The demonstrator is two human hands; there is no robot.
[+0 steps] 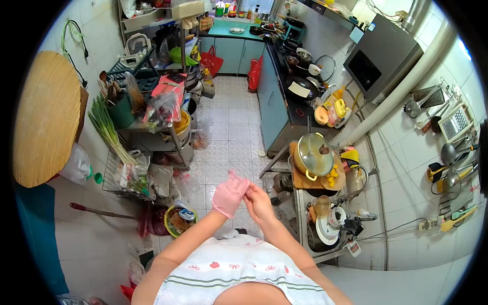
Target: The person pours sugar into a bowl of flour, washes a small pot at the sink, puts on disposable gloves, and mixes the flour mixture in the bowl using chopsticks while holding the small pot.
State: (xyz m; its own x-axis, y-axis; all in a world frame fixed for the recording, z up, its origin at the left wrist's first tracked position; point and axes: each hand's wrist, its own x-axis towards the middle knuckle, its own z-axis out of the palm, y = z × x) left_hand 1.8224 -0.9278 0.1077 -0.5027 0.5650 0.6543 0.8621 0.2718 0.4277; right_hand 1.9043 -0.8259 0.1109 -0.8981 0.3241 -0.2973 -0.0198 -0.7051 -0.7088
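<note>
A pink glove [228, 198] covers my left hand [230, 195], its cuff ending at the wrist. Its fingertips point up and away from me, and loose pink material stands up at the top. My bare right hand [260, 204] touches the glove's right side, fingers pinched on the pink material near the left fingertips. Both hands are in front of my white patterned apron [231, 262], above the tiled floor. The glove hides how the left fingers are held.
To the right, a lidded pot [313, 154] and yellow pieces [333, 177] sit on a wooden board beside a sink with dishes [328, 230]. Green onions [113, 129] lie on the left rack. A bin [180, 219] stands on the floor at left.
</note>
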